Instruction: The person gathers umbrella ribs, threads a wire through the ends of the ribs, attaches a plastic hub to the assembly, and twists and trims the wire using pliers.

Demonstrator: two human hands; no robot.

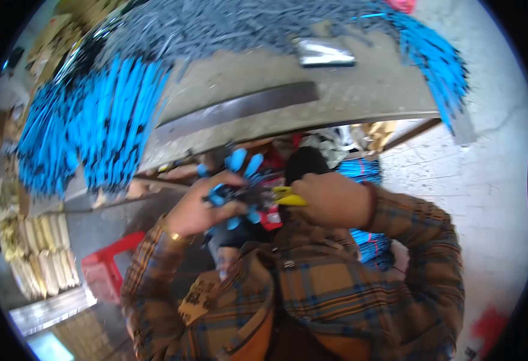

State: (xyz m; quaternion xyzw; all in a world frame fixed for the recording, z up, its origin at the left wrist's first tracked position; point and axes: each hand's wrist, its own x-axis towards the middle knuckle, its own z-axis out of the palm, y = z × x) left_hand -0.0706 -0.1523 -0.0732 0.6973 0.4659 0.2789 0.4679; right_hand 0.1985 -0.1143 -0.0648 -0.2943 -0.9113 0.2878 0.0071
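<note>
Over my lap, my left hand (198, 207) is closed around several short blue-and-black pieces (236, 160), whose blue ends fan out past the fingers. My right hand (336, 198) grips a tool with yellow handles (289, 197), just right of those pieces. The tool's head points toward my left hand. Blur hides its exact kind and whether it touches the pieces. Something red shows below and between the hands.
Ahead stands a worktable (234, 75) with a heap of dark strips (216, 24), a flat brown bar (240, 111) and a shiny silver object (324, 53). Blue strips (116, 114) hang over its left edge. A red stool (104, 268) stands left; blue bundles (360, 170) lie right.
</note>
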